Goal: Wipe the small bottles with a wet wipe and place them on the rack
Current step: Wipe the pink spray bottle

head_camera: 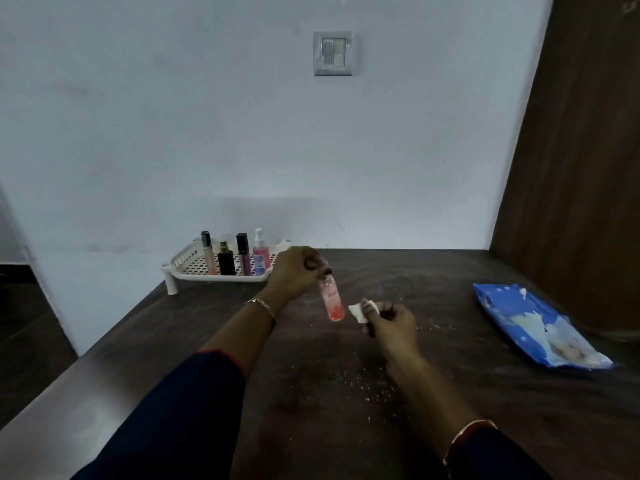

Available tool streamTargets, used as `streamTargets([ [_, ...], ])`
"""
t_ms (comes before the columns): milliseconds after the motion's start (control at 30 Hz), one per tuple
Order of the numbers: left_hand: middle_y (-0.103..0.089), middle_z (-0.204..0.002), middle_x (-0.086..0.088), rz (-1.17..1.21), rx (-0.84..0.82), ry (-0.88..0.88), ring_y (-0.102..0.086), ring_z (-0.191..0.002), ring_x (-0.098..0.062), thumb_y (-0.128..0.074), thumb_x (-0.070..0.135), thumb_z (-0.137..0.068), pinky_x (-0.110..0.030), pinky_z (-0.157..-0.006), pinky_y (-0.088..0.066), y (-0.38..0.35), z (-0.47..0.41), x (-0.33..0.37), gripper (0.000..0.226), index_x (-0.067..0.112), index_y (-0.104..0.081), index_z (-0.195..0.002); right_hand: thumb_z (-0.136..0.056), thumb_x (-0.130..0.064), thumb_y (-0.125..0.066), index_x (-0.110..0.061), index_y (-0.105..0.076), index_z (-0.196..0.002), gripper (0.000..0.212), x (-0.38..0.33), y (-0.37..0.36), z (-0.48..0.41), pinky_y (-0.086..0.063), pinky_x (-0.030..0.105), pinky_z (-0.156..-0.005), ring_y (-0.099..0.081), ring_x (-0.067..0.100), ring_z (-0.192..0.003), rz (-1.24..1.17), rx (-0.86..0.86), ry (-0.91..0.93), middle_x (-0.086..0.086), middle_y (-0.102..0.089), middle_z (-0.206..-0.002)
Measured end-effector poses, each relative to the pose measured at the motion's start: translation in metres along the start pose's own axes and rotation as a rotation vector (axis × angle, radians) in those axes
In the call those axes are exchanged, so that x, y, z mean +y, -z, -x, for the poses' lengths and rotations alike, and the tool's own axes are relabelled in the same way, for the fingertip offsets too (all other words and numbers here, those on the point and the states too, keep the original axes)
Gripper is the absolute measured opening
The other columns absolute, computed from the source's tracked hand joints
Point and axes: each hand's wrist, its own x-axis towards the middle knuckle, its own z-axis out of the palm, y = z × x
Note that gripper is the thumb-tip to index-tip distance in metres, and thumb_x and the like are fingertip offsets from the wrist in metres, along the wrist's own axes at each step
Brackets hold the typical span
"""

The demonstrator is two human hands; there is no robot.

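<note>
My left hand [294, 271] grips the top of a small pink bottle [331, 301], which hangs tilted above the dark table [433, 393]. Just right of its lower end, my right hand [391, 322] pinches a small white wet wipe [357, 311]; wipe and bottle are close but apart. The white lattice rack [183, 263] stands at the table's far left by the wall. In it stand several small bottles: a slim clear one with a black cap [207, 252], a black one [225, 259], a purple one with a black cap [243, 254] and a pink spray bottle [260, 252].
A blue pack of wet wipes [536, 327] lies on the table at the right. White crumbs are scattered over the table's middle. A white wall with a switch [332, 53] is behind. A brown wooden panel [581, 168] stands at the right. The table's left edge drops to the floor.
</note>
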Motion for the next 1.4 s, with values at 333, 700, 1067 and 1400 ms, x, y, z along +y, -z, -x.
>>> streamTargets([
  [333,-0.073,-0.081,-0.002,0.546,0.041,0.113,-0.070,-0.077,-0.009,-0.074,0.003,-0.074,-0.016,-0.066,-0.053,0.010,0.119,-0.001,0.012,0.012,-0.068,-0.079,-0.076,0.005,-0.071,-0.011,-0.068,-0.085,0.019,0.004,0.036,0.046,-0.052,0.015,-0.067,-0.068,0.007,-0.076,0.237,0.023,0.305,0.002,-0.073,-0.084],
  [700,-0.069,-0.086,-0.013,0.343,-0.063,0.092,-0.065,-0.071,-0.009,-0.071,0.001,-0.078,-0.012,-0.064,-0.053,0.009,0.127,0.030,0.020,-0.011,-0.064,-0.092,-0.087,-0.018,-0.053,-0.007,-0.070,-0.097,0.023,0.000,0.019,0.090,-0.045,0.028,-0.063,-0.058,0.020,-0.073,0.930,-0.184,0.980,0.005,-0.061,-0.085],
  [1067,-0.070,-0.086,-0.016,0.268,-0.237,0.074,-0.069,-0.074,-0.022,-0.071,0.003,-0.078,-0.031,-0.067,-0.060,0.000,0.105,0.055,0.018,-0.008,-0.065,-0.090,-0.078,-0.003,-0.068,-0.004,-0.069,-0.094,0.016,0.010,0.055,0.095,-0.052,0.036,-0.056,-0.062,0.031,-0.071,1.161,-0.342,0.937,0.012,-0.062,-0.086],
  [1400,-0.073,-0.084,-0.004,0.009,-0.152,0.005,-0.065,-0.072,-0.006,-0.076,0.019,-0.076,-0.011,-0.064,-0.050,-0.009,0.110,0.073,0.017,0.005,-0.073,-0.086,-0.082,-0.016,-0.064,-0.016,-0.063,-0.112,0.030,-0.013,0.037,0.093,-0.042,0.026,-0.053,-0.060,0.023,-0.078,1.206,-0.124,1.084,0.005,-0.062,-0.100],
])
